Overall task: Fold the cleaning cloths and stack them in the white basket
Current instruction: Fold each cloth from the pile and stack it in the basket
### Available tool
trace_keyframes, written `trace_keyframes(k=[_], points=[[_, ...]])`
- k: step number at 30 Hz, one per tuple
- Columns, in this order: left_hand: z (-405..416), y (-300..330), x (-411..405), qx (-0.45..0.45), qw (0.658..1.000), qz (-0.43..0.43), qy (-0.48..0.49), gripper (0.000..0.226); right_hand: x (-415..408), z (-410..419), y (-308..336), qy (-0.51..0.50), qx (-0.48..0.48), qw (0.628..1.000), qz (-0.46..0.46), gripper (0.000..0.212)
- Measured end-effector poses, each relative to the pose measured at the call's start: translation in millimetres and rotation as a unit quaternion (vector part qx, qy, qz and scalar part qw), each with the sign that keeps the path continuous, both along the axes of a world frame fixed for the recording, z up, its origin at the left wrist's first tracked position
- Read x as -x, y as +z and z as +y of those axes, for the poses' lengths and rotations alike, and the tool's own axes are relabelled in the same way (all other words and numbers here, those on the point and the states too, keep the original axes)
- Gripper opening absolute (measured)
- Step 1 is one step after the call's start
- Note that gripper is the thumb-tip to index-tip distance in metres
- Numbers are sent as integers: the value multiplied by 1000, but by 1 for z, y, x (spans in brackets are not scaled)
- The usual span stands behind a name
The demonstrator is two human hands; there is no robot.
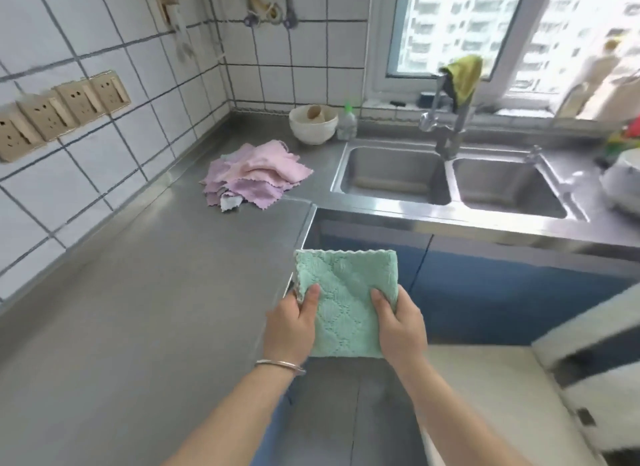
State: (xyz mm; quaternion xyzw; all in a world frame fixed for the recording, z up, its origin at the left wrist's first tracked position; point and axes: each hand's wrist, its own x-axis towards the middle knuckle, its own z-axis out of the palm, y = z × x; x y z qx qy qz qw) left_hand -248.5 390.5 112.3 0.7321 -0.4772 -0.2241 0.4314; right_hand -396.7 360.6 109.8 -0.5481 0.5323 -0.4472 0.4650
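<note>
Left hand (292,321): thumb on top, gripped the left edge of a folded green cloth (346,299). Right hand (398,321): gripped the right edge likewise. Cloth was held flat in the air, just off the worktop's (138,292) front corner, before the blue cabinet doors (502,292). Bracelet (280,365) sat on the left wrist. Pile of pink and lilac cloths (254,176) lay unfolded near the worktop's back corner, well apart from the hands, with bare steel between. Double sink (450,185) sat right of the pile; bowl (313,124) and bottle (347,123) stood at the back edge. White basket (588,379), blurred, was at the lower right.
</note>
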Motion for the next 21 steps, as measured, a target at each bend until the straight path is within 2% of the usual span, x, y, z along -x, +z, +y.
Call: trace_keyframes(k=[3, 7, 8, 11, 13, 16, 21], points=[[17, 0, 59, -2, 996, 24, -84, 24, 61, 38, -5, -73, -21, 997, -16, 13], [53, -12, 144, -31, 980, 77, -182, 31, 149, 106, -4, -167, -34, 985, -4, 14], [65, -15, 167, -39, 974, 84, -207, 35, 172, 128, -4, -192, -33, 981, -3, 7], [101, -23, 248, -59, 946, 105, -300, 50, 248, 194, -4, -288, -29, 957, 21, 13], [113, -26, 286, -65, 934, 120, -329, 45, 278, 219, -4, -324, -43, 945, 25, 13], [134, -18, 356, -70, 904, 104, -410, 34, 336, 261, 1, -393, -52, 918, 26, 8], [150, -9, 439, -58, 861, 64, -501, 43, 403, 300, 11, -461, -48, 885, 47, 6]])
